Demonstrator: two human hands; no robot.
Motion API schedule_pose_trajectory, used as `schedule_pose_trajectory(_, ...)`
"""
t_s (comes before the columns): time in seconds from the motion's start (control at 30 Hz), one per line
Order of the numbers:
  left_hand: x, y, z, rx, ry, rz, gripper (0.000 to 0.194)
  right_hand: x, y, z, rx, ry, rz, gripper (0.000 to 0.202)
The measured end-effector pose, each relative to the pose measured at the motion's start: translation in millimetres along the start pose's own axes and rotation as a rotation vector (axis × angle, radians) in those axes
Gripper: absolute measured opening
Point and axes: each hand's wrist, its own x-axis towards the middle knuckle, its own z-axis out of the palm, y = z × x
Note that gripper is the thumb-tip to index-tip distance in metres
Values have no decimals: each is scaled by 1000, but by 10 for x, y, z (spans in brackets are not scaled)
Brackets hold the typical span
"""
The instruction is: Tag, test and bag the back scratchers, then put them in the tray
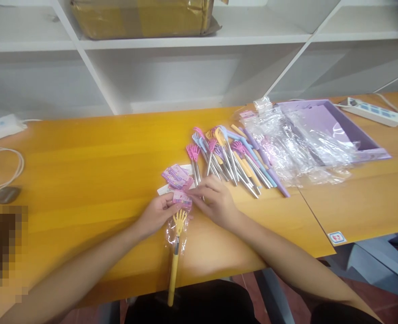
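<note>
A yellow back scratcher [174, 270] with a hand-shaped head lies in a clear plastic sleeve, its handle end reaching the table's front edge. At the sleeve's top is a pink and purple card [182, 199], pinched by my left hand [158, 213]. My right hand [217, 203] has its fingertips closed at the same card's right side. Just beyond my hands sits a small stack of similar cards [177, 175]. Several pink, blue, purple and yellow scratchers with metal shafts [232, 157] are piled behind my right hand.
Clear plastic sleeves [287, 144] spill over a purple box [371, 154] at the right. A power strip [373, 111] lies behind it. White shelves hold a taped carton [141, 18]. At the left are a white cable [20, 168] and a dark object [7, 195].
</note>
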Motion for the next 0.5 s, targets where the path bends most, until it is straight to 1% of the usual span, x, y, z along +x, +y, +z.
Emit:
schedule_pose_trajectory(0.07,8,-32,-13,-44,9,15,41,-15,21,3,-32,-44,-71,13)
schedule_pose_trajectory(0.17,5,-62,-21,-77,18,21,39,-35,47,8,-51,-117,-136,15)
schedule_pose_trajectory(0.3,-12,-54,-5,-77,25,28,39,-23,57,-13,-67,-151,-190,13)
schedule_pose_trajectory(0.4,-12,-17,21,-100,29,56,41,2,40,-43,-80,-195,-196,13)
schedule_pose_trajectory(0.5,2,23,50,-154,64,126,42,17,11,-60,-65,-251,-181,12)
